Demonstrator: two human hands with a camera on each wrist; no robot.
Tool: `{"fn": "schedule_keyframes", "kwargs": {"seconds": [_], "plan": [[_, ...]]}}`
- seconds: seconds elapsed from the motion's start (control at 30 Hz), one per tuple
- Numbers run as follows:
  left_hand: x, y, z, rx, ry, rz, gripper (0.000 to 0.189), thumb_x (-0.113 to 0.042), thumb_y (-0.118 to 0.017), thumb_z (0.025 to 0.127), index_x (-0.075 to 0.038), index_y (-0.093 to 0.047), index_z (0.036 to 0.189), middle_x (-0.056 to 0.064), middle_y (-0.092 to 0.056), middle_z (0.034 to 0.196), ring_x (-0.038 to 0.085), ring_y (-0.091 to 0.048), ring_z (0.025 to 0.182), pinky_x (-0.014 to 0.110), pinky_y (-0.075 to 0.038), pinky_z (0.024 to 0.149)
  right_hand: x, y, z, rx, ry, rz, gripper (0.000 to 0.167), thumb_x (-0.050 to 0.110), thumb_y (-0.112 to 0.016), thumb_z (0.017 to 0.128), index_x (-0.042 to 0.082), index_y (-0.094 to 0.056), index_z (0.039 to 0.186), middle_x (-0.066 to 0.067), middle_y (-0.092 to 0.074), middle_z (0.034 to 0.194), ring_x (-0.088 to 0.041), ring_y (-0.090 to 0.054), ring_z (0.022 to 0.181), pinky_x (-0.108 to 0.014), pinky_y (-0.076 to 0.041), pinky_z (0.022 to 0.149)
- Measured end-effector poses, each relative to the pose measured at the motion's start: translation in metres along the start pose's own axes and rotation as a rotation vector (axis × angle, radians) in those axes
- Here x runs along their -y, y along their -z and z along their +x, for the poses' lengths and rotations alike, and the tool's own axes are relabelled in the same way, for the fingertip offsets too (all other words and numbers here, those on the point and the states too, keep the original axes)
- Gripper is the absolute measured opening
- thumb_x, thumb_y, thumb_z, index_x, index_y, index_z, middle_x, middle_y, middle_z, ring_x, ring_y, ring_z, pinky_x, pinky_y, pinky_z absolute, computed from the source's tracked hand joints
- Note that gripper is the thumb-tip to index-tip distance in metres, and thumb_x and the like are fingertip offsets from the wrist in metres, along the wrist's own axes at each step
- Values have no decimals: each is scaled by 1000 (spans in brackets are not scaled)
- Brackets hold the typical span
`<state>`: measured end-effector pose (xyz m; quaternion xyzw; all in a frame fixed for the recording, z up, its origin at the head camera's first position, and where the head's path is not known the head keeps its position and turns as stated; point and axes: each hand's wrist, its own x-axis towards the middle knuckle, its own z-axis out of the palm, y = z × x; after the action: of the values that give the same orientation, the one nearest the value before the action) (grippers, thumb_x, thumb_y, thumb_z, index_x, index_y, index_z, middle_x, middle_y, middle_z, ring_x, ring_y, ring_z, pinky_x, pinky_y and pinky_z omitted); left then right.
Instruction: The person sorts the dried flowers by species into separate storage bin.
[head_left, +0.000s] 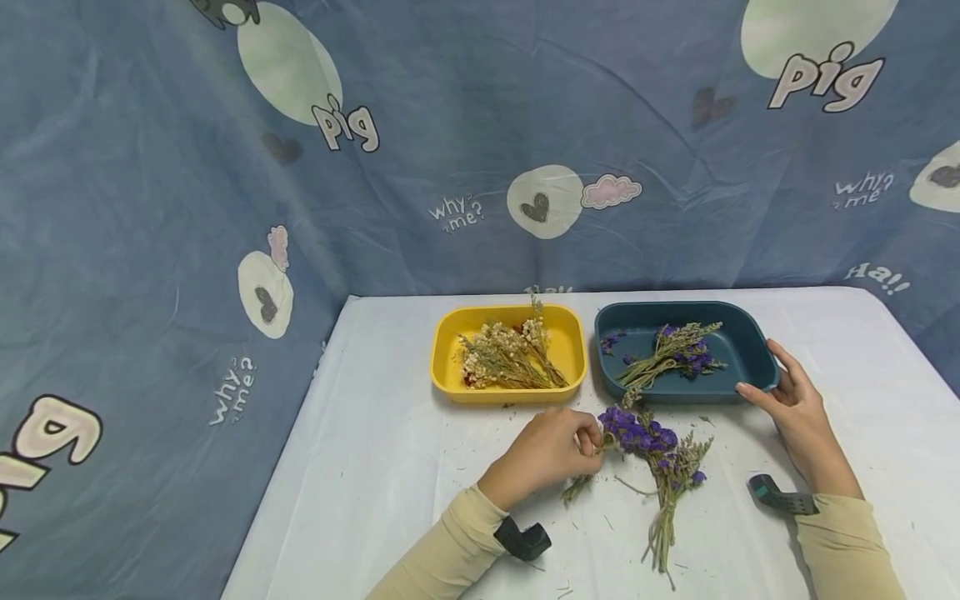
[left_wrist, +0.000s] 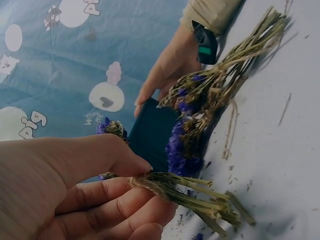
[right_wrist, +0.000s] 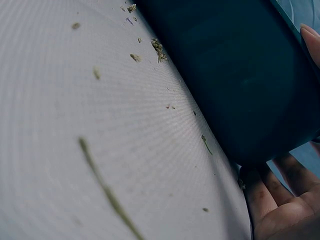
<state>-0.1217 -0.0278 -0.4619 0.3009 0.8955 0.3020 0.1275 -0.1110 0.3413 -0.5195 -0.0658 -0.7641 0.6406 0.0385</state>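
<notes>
My left hand (head_left: 546, 452) pinches a tied bunch of dried purple flowers (head_left: 628, 429) by its stems, over the table in front of the dark blue tray (head_left: 753, 367). In the left wrist view, thumb and fingers close around the twine, with the cut stems (left_wrist: 212, 205) sticking out past them. My right hand (head_left: 802, 421) grips the tray's near right corner, thumb at the front rim and fingers around the side. Another tied purple bunch (head_left: 666, 517) lies on the table between the hands. Inside the blue tray rests a further bunch (head_left: 663, 354) with purple blooms.
A yellow tray (head_left: 442, 379) with dried cream-coloured flowers (head_left: 498, 354) stands left of the blue one. Bits of stem and petal are scattered over the white tablecloth (head_left: 375, 467). A patterned blue curtain (head_left: 420, 125) hangs behind the table and to its left.
</notes>
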Motion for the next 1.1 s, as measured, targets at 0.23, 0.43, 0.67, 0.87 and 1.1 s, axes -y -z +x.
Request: {"fn": "schedule_keyframes", "kwargs": {"seconds": [0.23,0.43,0.67,0.87,1.1], "plan": [[-4,5,5,-12,-6,-19,8,-16,-80,83,-20,-74,88,-17,-66,72,-4,-51,56,11,-44,59,-1,0,1,-5,3,-6,88,15,-68,101,39,-14,166,-6,-19,174,2,-42,135,0,-40,96],[-9,12,12,-20,-3,-21,9,-18,-79,86,-20,-74,93,-17,-67,76,-4,-53,60,12,-46,58,0,0,2,-5,2,1,87,15,-68,101,38,-15,166,-6,-19,174,2,-43,134,0,-41,92],[-11,19,24,-48,-12,-14,8,-18,-77,88,-17,-74,96,-14,-68,77,-3,-52,58,11,-46,57,0,0,2,-6,6,30,88,13,-69,100,36,-16,166,-6,-20,174,3,-44,130,0,-42,89],[-13,24,32,-57,6,-3,11,-17,-77,88,-16,-74,99,-13,-69,79,-2,-53,57,12,-46,55,0,-1,1,-2,10,26,88,13,-69,100,36,-15,166,-7,-21,174,3,-44,130,0,-42,88],[-11,32,46,-99,-13,18,9,-18,-75,89,-17,-74,98,-13,-68,79,-1,-54,57,13,-46,56,1,0,1,-5,-9,1,88,16,-68,101,39,-14,166,-8,-15,175,-6,-36,146,1,-40,97]]}}
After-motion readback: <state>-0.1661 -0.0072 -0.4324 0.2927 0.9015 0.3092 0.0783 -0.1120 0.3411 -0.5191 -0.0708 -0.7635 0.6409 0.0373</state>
